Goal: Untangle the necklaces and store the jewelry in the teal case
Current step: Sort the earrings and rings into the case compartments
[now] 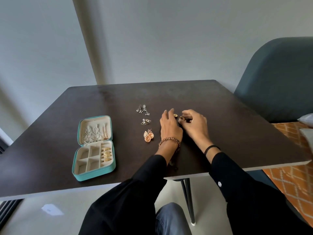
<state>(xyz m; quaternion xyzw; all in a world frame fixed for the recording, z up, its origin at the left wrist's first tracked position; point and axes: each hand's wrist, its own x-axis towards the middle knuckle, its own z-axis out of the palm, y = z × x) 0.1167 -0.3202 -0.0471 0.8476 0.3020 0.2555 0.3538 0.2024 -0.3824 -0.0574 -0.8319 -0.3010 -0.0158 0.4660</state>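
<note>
I counted three pairs of earrings in a column on the tabletop (pixel 237 116): silver drop earrings (pixel 143 109) farthest, triangle earrings (pixel 146 121) in the middle, gold filigree earrings (pixel 148 136) nearest. To their left the teal case (pixel 94 174) lay open, with a tangle of necklaces (pixel 94 133) in its lid and four gold rings (pixel 106 154) in the base's right column, beside four square compartments. The left hand (pixel 169 126), with a beaded bracelet (pixel 169 141) on its wrist, rested with relaxed fingers just beside a loose gold stud (pixel 175 115). The right hand (pixel 194 123), with a black band (pixel 211 148) on its wrist, pinched a second gold stud (pixel 182 118), its curled fingers hiding much of it. A blue chair (pixel 279 78) and an orange rug (pixel 291 177) lay to the right.
</note>
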